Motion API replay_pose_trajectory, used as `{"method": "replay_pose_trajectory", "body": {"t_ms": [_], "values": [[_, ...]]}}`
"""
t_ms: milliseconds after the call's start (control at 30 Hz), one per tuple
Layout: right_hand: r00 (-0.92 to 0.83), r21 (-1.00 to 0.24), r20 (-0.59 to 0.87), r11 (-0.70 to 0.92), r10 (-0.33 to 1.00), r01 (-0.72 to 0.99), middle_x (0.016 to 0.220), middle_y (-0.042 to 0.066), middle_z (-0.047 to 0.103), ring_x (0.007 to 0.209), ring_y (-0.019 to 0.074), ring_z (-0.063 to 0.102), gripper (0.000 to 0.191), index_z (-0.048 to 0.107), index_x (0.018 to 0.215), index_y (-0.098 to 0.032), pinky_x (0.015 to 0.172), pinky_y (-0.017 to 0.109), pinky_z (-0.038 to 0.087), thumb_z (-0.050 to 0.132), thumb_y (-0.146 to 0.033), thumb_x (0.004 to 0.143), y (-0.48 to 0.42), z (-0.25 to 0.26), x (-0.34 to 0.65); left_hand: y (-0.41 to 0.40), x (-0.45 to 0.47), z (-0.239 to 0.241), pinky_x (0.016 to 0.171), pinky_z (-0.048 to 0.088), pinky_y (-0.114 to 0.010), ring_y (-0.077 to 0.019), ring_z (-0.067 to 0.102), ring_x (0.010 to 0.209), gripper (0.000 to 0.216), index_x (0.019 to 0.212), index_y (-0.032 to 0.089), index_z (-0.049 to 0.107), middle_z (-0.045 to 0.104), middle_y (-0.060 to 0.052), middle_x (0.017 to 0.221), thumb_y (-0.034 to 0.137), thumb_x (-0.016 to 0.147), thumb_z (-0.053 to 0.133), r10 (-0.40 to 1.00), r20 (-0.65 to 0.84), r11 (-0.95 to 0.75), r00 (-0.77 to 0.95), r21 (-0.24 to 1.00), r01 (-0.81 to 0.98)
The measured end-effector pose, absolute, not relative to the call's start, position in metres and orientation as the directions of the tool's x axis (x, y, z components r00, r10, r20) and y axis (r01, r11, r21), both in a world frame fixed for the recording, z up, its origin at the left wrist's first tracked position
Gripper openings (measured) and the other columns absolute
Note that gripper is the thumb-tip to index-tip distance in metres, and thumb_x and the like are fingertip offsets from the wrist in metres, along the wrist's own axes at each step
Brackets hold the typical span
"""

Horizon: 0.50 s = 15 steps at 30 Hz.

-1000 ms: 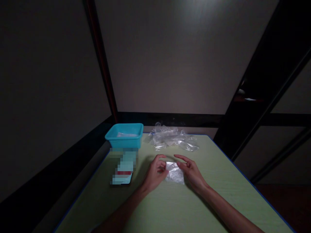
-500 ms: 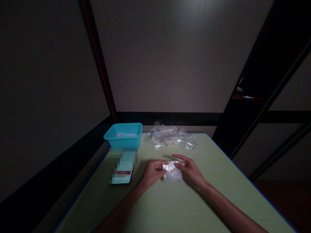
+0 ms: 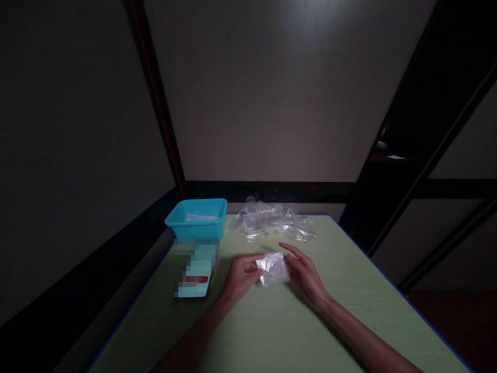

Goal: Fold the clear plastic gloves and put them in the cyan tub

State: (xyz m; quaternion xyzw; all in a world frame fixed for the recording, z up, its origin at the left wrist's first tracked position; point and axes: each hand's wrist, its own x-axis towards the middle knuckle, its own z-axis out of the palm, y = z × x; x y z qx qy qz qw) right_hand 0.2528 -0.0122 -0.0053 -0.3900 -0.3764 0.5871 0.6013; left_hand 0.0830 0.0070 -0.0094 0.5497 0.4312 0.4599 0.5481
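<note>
A small folded clear plastic bag (image 3: 275,270), crinkled and shiny, is held just over the table in front of me. My left hand (image 3: 241,277) is closed in a pinch on its left edge, thumb in front and fingers behind. At the bag's right edge is my right hand (image 3: 305,272), its index finger stretched out and its thumb close to the plastic. The right fingers look apart; any light contact with the edge is hard to make out.
Loose clear plastic bags (image 3: 274,223) lie heaped at the table's far edge. A turquoise basket (image 3: 198,230) with clear plastic inside stands at the back left. Nearer, a phone (image 3: 198,272) with a blurred screen lies on the green table (image 3: 279,331). A wall rises behind.
My right thumb has slid off the front of the plastic bag to its right edge. The bag has shifted slightly left and tilted, still in my left hand.
</note>
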Motion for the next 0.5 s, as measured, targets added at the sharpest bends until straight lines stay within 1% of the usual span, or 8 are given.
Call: {"method": "replay_pose_trajectory", "body": {"t_ms": [67, 167, 267, 400, 500], "values": [[0.047, -0.918, -0.006, 0.013, 0.999, -0.395, 0.057, -0.004, 0.059, 0.049, 0.0095, 0.047, 0.042, 0.064, 0.096, -0.02, 0.047, 0.02, 0.033, 0.077, -0.039, 0.06, -0.0118, -0.0065, 0.2534, 0.0068, 0.0826, -0.0088, 0.057, 0.046, -0.022, -0.0166, 0.062, 0.062, 0.039, 0.095, 0.009, 0.072, 0.07, -0.006, 0.067, 0.01, 0.056, 0.066, 0.978, 0.035, -0.028, 0.204, 0.999, -0.036], [0.039, -0.916, -0.022, -0.005, 0.999, -0.4, 0.055, -0.005, 0.057, 0.046, 0.0092, 0.047, 0.034, 0.061, 0.081, -0.02, 0.046, 0.02, 0.036, 0.078, -0.038, 0.059, -0.0104, -0.0087, 0.2544, 0.0063, 0.082, -0.0082, 0.057, 0.046, -0.022, -0.0171, 0.063, 0.064, 0.039, 0.094, 0.009, 0.072, 0.071, -0.007, 0.07, 0.011, 0.056, 0.067, 0.978, 0.037, -0.028, 0.203, 0.999, -0.045], [0.018, -0.912, -0.036, -0.026, 0.999, -0.409, 0.054, -0.004, 0.057, 0.046, 0.0095, 0.048, 0.03, 0.056, 0.07, -0.02, 0.045, 0.02, 0.037, 0.078, -0.037, 0.059, -0.009, -0.0104, 0.2548, 0.0059, 0.0813, -0.0076, 0.057, 0.046, -0.022, -0.0176, 0.063, 0.065, 0.038, 0.093, 0.01, 0.073, 0.072, -0.007, 0.072, 0.012, 0.056, 0.068, 0.979, 0.038, -0.028, 0.199, 0.998, -0.053], [-0.009, -0.901, -0.056, -0.054, 0.998, -0.43, 0.054, -0.004, 0.056, 0.044, 0.009, 0.048, 0.03, 0.054, 0.065, -0.019, 0.043, 0.02, 0.038, 0.078, -0.035, 0.059, -0.0077, -0.012, 0.2549, 0.0056, 0.0812, -0.0057, 0.056, 0.046, -0.021, -0.0165, 0.062, 0.063, 0.037, 0.091, 0.01, 0.073, 0.071, -0.006, 0.069, 0.011, 0.054, 0.068, 0.981, 0.038, -0.027, 0.19, 0.998, -0.06], [-0.026, -0.888, -0.069, -0.074, 0.997, -0.454, 0.056, -0.004, 0.056, 0.045, 0.0084, 0.049, 0.03, 0.054, 0.063, -0.018, 0.044, 0.02, 0.04, 0.08, -0.033, 0.057, -0.0071, -0.0134, 0.2547, 0.0052, 0.082, -0.0043, 0.056, 0.046, -0.021, -0.0165, 0.063, 0.065, 0.036, 0.089, 0.011, 0.074, 0.071, -0.006, 0.072, 0.011, 0.054, 0.068, 0.982, 0.035, -0.023, 0.186, 0.997, -0.07]]}}
